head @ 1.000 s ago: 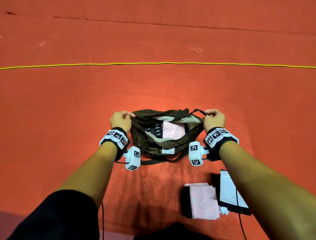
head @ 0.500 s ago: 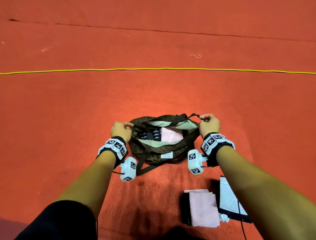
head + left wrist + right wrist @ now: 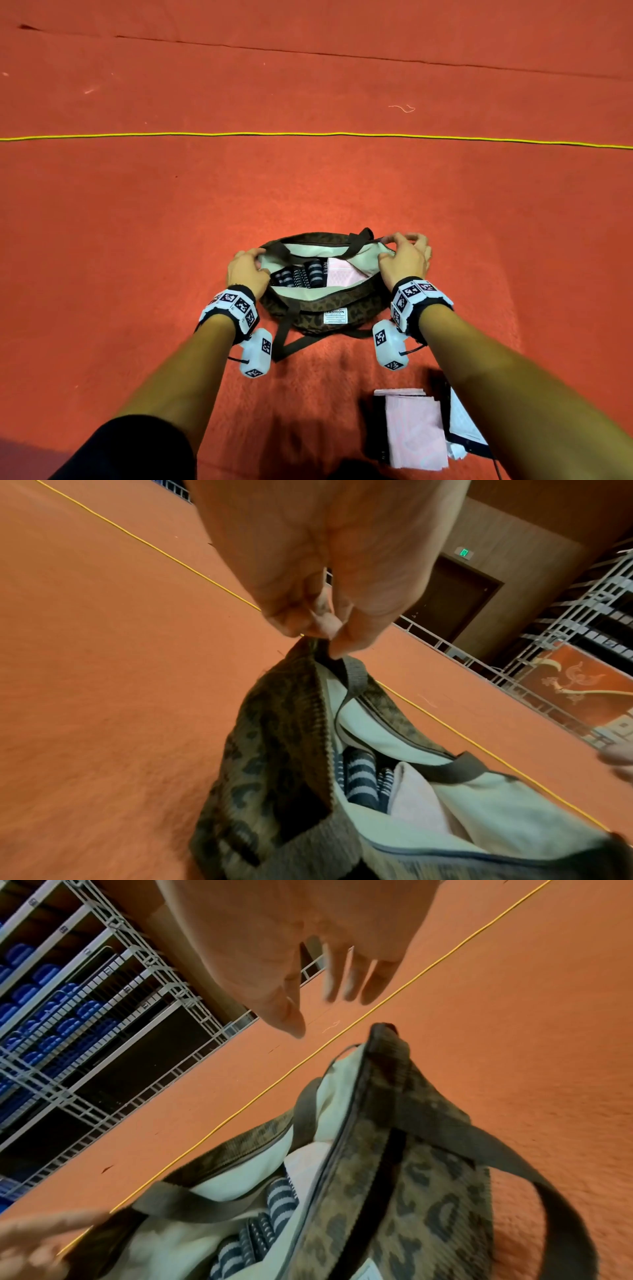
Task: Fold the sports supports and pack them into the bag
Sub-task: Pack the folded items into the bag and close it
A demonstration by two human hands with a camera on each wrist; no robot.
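Nearest, two folded supports are seen on the red floor (image 3: 342,192) by the right forearm: a pink one (image 3: 414,431) and a white one with black edging (image 3: 462,419), just beside each other and partly hidden by the arm. Beyond them one leopard-print bag (image 3: 318,308) lies open between the two hands. Inside its pale lining, black-and-white striped supports (image 3: 301,275) are packed at the left and one pink folded support (image 3: 340,274) at the right; the striped count cannot be told. The bag's left end is pinched by the left hand (image 3: 246,270), fingertips (image 3: 337,639) closed on the rim. The right hand (image 3: 406,257) is held over the right end, fingers (image 3: 346,980) spread and loose, gripping nothing. Farther off, one yellow cord (image 3: 308,134) and one stray thread (image 3: 402,108) lie across the floor.
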